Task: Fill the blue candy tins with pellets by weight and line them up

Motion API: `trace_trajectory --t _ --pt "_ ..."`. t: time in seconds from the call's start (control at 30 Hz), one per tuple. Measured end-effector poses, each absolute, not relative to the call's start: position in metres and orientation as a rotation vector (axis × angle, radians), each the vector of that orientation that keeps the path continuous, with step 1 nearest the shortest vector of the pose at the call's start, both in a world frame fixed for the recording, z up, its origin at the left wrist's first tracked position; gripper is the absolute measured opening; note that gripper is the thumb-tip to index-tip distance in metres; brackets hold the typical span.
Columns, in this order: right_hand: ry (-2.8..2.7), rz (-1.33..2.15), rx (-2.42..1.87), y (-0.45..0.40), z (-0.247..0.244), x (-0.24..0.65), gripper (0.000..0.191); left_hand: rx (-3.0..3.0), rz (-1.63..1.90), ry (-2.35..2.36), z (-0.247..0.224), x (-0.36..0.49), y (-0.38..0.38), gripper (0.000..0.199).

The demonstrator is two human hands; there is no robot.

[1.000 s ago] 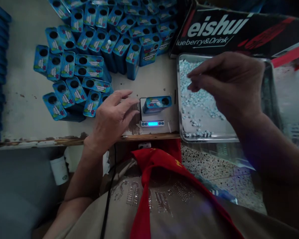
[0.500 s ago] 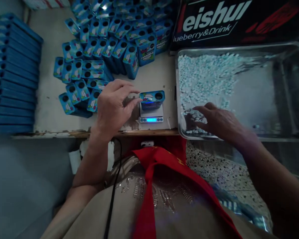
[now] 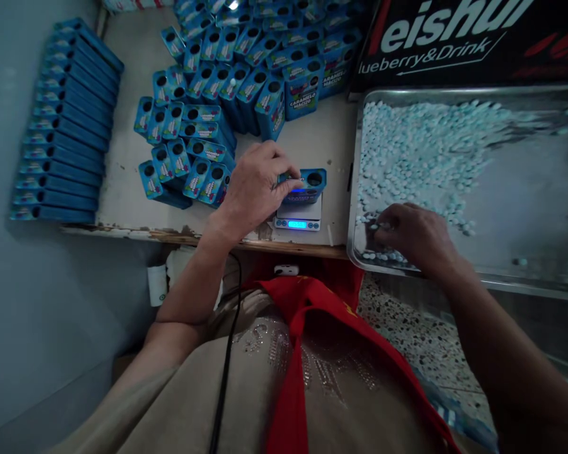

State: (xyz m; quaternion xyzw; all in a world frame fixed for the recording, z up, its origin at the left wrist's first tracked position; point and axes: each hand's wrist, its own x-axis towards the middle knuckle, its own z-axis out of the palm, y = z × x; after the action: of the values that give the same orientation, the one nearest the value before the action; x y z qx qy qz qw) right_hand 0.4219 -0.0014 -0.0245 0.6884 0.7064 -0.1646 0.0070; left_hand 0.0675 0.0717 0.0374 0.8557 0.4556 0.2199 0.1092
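A small scale point(image 3: 297, 221) with a lit blue display stands near the table's front edge. On it is a blue box point(image 3: 312, 183) with a dark round hole in its top. My left hand point(image 3: 264, 183) is at the box's left end, thumb and fingertips pinched together; what they hold, if anything, is too small to name. My right hand point(image 3: 414, 236) is in the metal tray point(image 3: 478, 277), at its near left corner. Its fingers are curled together over small pale candies point(image 3: 407, 145), and whatever is between them is hidden.
Many upright blue boxes point(image 3: 208, 113) crowd the table point(image 3: 123, 183) behind and left of the scale. A long row of blue boxes point(image 3: 71, 139) lines the left end. A black printed panel point(image 3: 445, 38) stands behind the tray.
My left hand has moved right to the box, its thumb and fingers closing together. The fingers of my right hand have closed among the candies. The view has shifted.
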Motion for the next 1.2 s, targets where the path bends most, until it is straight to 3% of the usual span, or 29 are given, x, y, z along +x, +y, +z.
trace_trajectory --t 0.27,0.53,0.77,1.0,1.2 --pt "2.293 -0.622 2.299 -0.01 -0.026 0.418 0.012 2.466 0.649 1.39 0.04 0.073 0.072 0.009" --pt "2.207 -0.682 2.488 -0.001 -0.011 0.41 0.007 2.507 0.809 1.368 0.059 0.074 0.071 0.028" --pt "2.14 -0.776 2.57 -0.005 -0.003 0.405 0.001 2.424 0.715 1.454 0.071 0.077 0.061 0.023" --pt "2.167 -0.815 2.691 -0.011 -0.012 0.404 0.006 2.54 0.82 1.381 0.077 0.086 0.055 0.025" --pt "2.113 -0.851 2.745 -0.007 -0.019 0.408 0.021 2.519 0.595 1.159 0.101 0.159 0.055 0.013"
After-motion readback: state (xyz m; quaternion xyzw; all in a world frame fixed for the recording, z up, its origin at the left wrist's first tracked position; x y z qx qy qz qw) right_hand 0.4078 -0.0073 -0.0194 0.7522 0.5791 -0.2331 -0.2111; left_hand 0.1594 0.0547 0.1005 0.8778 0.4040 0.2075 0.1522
